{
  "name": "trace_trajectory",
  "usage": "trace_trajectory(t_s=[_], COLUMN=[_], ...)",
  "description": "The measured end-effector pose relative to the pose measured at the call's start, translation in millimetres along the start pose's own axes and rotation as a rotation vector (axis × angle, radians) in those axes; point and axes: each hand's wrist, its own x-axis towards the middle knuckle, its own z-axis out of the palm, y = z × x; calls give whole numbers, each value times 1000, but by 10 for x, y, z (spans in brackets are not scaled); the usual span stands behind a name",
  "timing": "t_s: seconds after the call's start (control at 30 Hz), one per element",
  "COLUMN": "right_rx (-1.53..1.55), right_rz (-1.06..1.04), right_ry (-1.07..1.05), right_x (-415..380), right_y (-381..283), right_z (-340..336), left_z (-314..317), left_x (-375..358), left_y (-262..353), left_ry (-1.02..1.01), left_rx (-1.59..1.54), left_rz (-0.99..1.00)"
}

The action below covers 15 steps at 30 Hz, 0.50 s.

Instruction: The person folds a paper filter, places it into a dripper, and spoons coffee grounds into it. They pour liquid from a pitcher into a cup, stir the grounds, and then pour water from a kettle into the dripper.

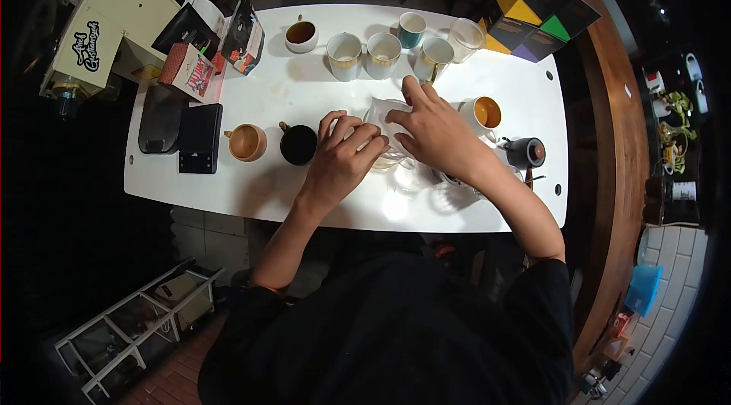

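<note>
A white paper coffee filter [378, 110] sits in a clear dripper in front of me, its rim standing up. My left hand [343, 152] grips the filter's near left edge with curled fingers. From the right, my right hand [435, 125] reaches over the filter, its thumb and fingers bent onto the paper at the rim. The hands hide much of the dripper. Clear glass [403, 176] shows below them. Just left of my left hand stands a black cup [298, 145], and a tan cup [247, 142] is farther left.
Several mugs, including a white one [382, 56] and a teal one [412, 29], line the back of the white table [304, 199]. A cup of amber liquid [486, 112] and a dark canister [526, 153] stand right. A black scale [199, 138] and packages [190, 74] lie left.
</note>
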Motion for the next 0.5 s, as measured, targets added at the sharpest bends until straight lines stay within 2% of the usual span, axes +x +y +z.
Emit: trace_trajectory(t_s=[0.07,0.1,0.17,0.2,0.27,0.37,0.4,0.47,0.5], right_rx=[-110,-108,-181,-181,-84,-90,-92,-90,-88], right_rz=[-88,-93,-264,-265,-417,-504,-506,-399,-400], right_ry=[134,133,162,163,68,19,22,-188,-189], right_x=[-32,-35,-51,-54,-35,56,80,119,138], right_y=[8,8,5,27,91,205,215,224,236], right_z=[0,-20,-79,-69,-19,15,14,24,69], left_z=[-23,-33,-7,1,-10,-65,-89,-84,-75], left_x=[11,9,-22,-30,-29,-54,-68,-143,-181], left_y=[15,21,16,18,35,61,60,21,11], left_ry=[-2,-9,-25,-37,-40,-43,-44,-45,-49], left_rx=[10,17,16,15,8,-1,-4,7,14], left_rz=[-13,-16,-17,-15,-14,-8,-3,10,19])
